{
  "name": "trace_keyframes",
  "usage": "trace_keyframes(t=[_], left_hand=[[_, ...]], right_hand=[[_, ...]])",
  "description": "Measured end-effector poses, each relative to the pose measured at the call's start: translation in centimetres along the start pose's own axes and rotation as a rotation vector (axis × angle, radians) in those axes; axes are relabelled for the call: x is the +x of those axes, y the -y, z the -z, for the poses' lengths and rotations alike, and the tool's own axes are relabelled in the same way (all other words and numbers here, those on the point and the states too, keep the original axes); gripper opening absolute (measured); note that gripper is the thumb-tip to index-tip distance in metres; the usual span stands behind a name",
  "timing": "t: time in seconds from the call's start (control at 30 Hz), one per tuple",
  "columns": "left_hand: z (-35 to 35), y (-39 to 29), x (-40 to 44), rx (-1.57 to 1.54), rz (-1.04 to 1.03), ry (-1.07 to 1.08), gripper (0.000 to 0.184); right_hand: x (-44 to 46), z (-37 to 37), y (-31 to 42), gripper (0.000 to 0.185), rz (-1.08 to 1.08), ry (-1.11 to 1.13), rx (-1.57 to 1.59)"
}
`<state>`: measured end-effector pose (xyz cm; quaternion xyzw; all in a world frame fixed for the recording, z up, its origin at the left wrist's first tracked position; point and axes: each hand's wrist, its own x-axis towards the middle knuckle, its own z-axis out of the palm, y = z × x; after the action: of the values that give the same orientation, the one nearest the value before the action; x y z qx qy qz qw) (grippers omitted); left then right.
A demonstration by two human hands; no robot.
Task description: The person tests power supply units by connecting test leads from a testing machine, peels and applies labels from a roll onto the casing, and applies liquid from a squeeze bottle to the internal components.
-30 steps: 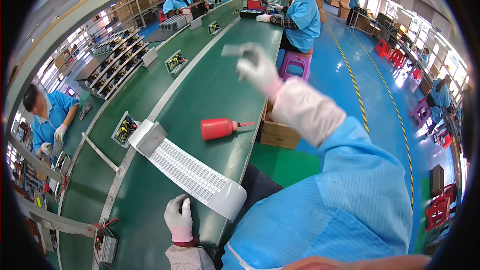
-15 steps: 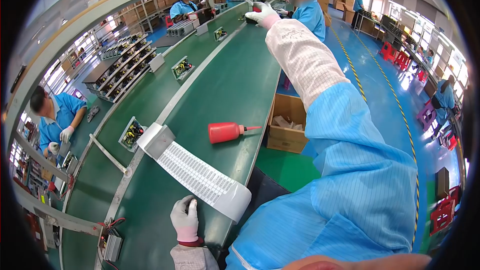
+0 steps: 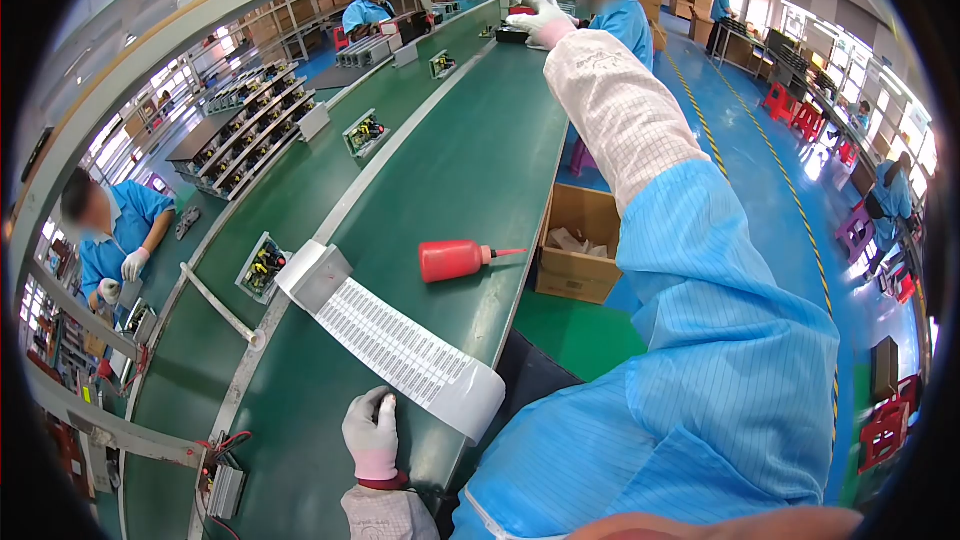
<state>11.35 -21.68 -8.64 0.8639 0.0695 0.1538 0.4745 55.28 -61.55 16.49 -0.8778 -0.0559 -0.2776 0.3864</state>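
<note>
A long green surface (image 3: 455,150) runs away from the wearer, and across its near part lies a printed strip of labels (image 3: 400,340), its near end curling at the edge. The gloved left hand (image 3: 372,432) rests beside the strip, fingers curled, while the gloved right hand (image 3: 543,22) reaches far along the surface; whether either grips anything cannot be told. Beyond the strip, a red bottle (image 3: 450,261) lies on its side.

I am in an electronics factory: a long, flat green assembly line (image 3: 470,140), a metal-framed circuit board (image 3: 366,134) left, a blue-shirted worker (image 3: 120,235) far left, yellow-and-black floor stripes (image 3: 694,108) right.
</note>
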Motion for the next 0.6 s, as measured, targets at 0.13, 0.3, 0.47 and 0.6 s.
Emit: trace_keyframes(t=[0.13,0.3,0.47,0.6], left_hand=[[0.0,-0.1,0.0,-0.007,-0.011,-0.008,0.018],[0.0,-0.1,0.1,-0.011,-0.013,-0.011,0.019],[-0.2,0.3,0.1,-0.002,-0.023,-0.024,0.019],[-0.3,0.5,0.1,0.002,-0.064,-0.032,0.019]], right_hand=[[0.4,0.2,0.0,0.064,0.022,0.004,-0.010],[-3.2,-2.6,0.7,0.060,-0.030,0.182,0.209],[-10.9,-7.3,4.2,0.063,-0.021,0.462,0.389],[-17.1,-10.9,6.4,0.061,0.052,0.678,0.509]])
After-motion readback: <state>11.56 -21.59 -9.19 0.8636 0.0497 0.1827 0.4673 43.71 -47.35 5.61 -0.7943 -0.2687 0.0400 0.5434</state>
